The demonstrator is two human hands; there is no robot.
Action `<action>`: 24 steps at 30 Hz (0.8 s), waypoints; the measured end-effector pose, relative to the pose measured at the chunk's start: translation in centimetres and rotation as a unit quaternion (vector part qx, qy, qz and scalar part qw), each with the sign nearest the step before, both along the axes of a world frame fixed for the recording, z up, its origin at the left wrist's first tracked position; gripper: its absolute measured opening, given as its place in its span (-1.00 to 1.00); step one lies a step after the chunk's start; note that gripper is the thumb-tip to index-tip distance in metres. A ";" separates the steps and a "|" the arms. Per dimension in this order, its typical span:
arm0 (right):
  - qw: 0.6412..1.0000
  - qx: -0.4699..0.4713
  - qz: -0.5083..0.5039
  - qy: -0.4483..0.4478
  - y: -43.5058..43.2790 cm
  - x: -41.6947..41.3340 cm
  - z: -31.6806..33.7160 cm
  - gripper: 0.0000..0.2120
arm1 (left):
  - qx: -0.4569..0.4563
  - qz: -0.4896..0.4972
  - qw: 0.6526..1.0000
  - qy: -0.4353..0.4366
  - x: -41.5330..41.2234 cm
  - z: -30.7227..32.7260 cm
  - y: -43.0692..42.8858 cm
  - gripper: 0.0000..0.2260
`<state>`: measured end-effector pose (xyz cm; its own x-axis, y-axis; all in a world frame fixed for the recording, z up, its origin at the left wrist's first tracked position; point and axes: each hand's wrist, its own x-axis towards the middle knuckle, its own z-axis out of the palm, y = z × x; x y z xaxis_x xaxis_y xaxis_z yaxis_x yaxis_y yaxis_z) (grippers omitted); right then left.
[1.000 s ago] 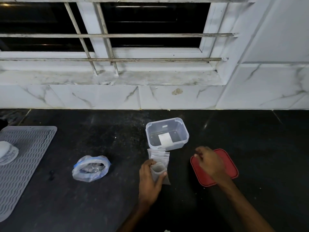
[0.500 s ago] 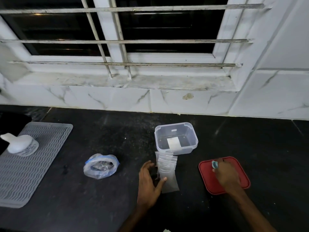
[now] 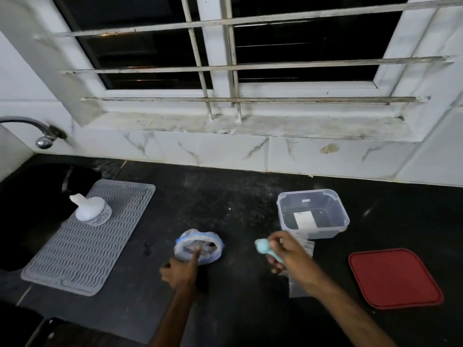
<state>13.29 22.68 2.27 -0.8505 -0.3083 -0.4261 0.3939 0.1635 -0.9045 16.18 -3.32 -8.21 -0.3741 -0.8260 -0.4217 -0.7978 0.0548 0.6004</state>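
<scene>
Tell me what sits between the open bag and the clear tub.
In the head view, the right hand holding a light blue scoop sits between bag and tub; otherwise bare black counter.

Black stone surface [image 3: 238,196], speckled with pale dust. From left to right it carries a grey ribbed mat [image 3: 85,236] lying beside the sink [image 3: 37,196], an open plastic bag [image 3: 213,256] with a blue rim near the middle, a clear lidless container [image 3: 313,214] farther back and to the right, and a red lid [image 3: 393,279] lying flat at the far right, apart from the container. A few small clear zip bags [image 3: 299,286] lie flat just in front of the container, between the plastic bag and the red lid.
</scene>
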 end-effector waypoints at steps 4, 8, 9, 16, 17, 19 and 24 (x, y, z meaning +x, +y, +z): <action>0.994 -0.017 0.091 -0.061 -8.0 0.1 -1.9 -0.85 | 0.091 -0.029 0.988 0.120 -1.5 0.7 0.1 -0.73; 0.991 0.058 0.117 0.015 -12.2 -0.7 -4.1 -0.77 | 0.096 -0.075 0.974 0.194 -1.6 2.0 0.4 -0.87; 0.989 0.089 0.111 0.041 -12.7 -1.0 -4.5 -0.76 | 0.097 -0.095 0.972 0.191 -1.5 2.2 0.4 -0.85; 0.844 0.407 0.256 0.237 -13.3 -2.2 -5.2 -0.69 | 0.043 -0.190 0.965 0.177 -1.3 2.3 -0.2 -0.79; 0.816 0.440 0.278 0.252 -13.4 -2.4 -5.4 -0.68 | 0.036 -0.202 0.963 0.177 -1.3 2.3 -0.2 -0.78; 0.789 0.471 0.291 0.265 -13.7 -2.5 -5.7 -0.67 | 0.045 -0.221 0.957 0.181 -1.4 2.1 -0.3 -0.75; 0.841 0.411 0.245 0.251 -12.9 -1.8 -6.2 -0.57 | 0.088 -0.219 0.964 0.119 -0.7 0.7 0.0 -0.50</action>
<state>11.47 9.73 -3.94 -0.8437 -0.4513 -0.2908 -0.3015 0.8464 -0.4390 15.44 -3.33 -7.47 -0.7743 -0.4898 -0.4008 -0.5600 0.2352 0.7944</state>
